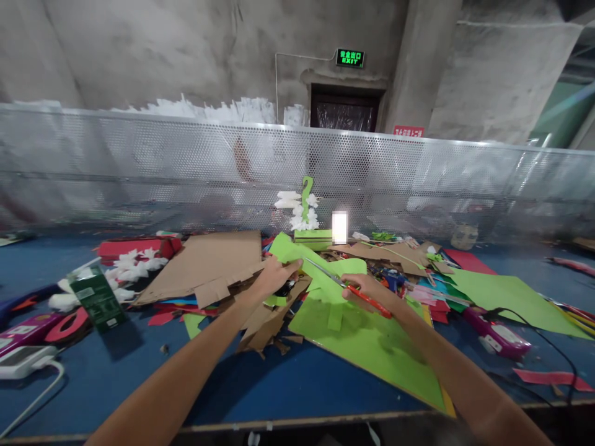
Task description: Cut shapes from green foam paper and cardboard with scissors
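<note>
My left hand (275,276) is closed on a sheet of bright green paper (289,249), holding it up above the table. In my right hand (365,290) is a pair of scissors with red handles (372,301). Their blades (320,267) point up and left and lie against the green paper, close to my left fingers. Beneath both hands a larger green sheet (372,347) lies on the table, with a narrow green strip (335,314) over it. Whether the blades are parted is hard to see.
Cardboard (223,257) lies left of my hands. A green carton (97,297) stands further left, near white paper flowers (134,266). To the right are a purple box (497,334) with a black cable and a green sheet (520,297). A perforated metal panel (186,167) runs along the back.
</note>
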Demonstrator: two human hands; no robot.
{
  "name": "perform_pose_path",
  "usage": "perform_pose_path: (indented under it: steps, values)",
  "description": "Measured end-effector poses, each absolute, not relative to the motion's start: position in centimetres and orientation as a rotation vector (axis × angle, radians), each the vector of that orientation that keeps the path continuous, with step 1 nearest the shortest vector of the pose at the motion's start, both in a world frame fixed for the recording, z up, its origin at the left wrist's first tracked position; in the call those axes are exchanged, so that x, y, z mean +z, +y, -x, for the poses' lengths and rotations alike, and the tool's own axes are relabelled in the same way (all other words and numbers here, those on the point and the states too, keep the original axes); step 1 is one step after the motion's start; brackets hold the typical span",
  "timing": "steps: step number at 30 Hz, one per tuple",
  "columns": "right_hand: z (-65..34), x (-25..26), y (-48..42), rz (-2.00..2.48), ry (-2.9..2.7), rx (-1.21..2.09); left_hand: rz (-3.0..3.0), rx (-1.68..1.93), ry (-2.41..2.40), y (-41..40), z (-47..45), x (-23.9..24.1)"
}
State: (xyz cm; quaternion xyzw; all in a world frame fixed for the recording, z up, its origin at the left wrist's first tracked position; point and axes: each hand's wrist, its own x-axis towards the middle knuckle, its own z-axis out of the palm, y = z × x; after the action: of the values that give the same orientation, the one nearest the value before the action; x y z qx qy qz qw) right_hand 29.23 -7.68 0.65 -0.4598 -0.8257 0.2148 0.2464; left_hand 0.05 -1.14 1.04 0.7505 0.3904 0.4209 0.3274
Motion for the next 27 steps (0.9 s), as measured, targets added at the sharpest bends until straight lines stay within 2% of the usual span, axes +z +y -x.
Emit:
perform_pose_path:
  steps: [27]
  values:
    - [-28.6,2.0,-9.1,1.265,-2.251,0.558,-1.922,1.133,0.981,-1.1,-0.2,0.9]
